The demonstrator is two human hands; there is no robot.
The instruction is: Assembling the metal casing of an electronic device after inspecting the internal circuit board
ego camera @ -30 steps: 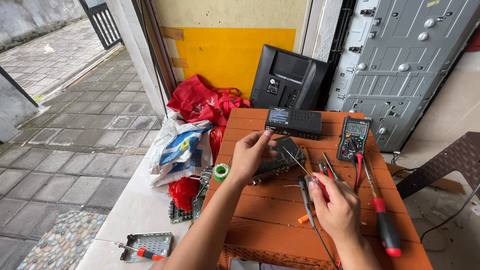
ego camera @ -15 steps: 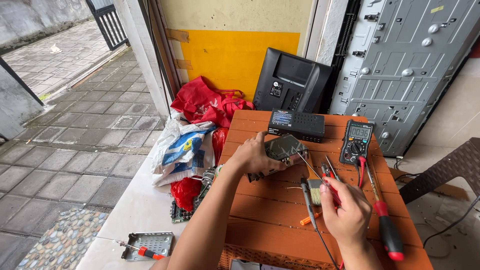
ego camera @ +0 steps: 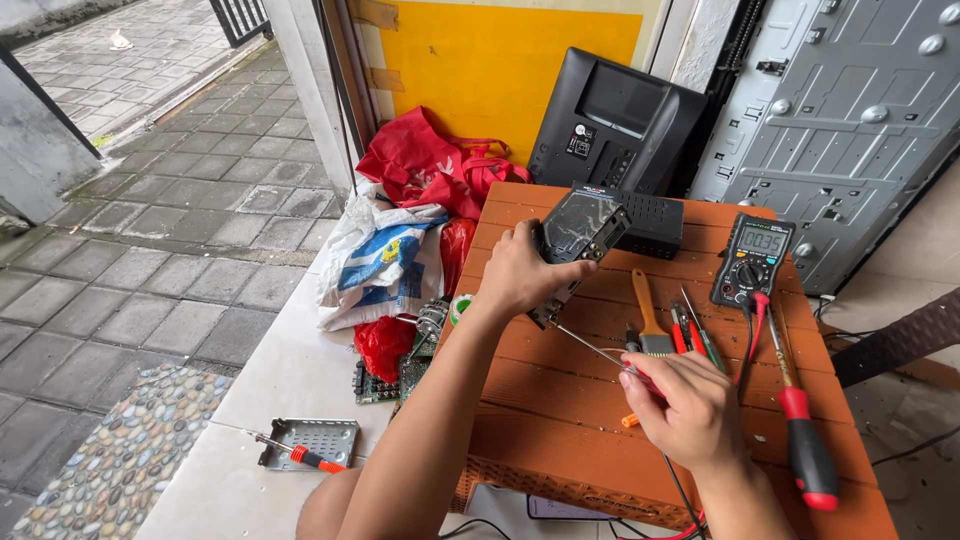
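The left hand (ego camera: 520, 275) grips a small dark box (ego camera: 580, 232), tilted up above the orange table (ego camera: 560, 420). It looks rigid and light, with a glossy shell that might slip, so holding it by the side edges seems safest. The right hand (ego camera: 690, 410) is closed around a thin probe (ego camera: 590, 348) whose tip touches the box's underside. On the ledge at left, a grey metal tray (ego camera: 330, 440) is bare inside; a red-handled screwdriver (ego camera: 300, 457) lies across its rim
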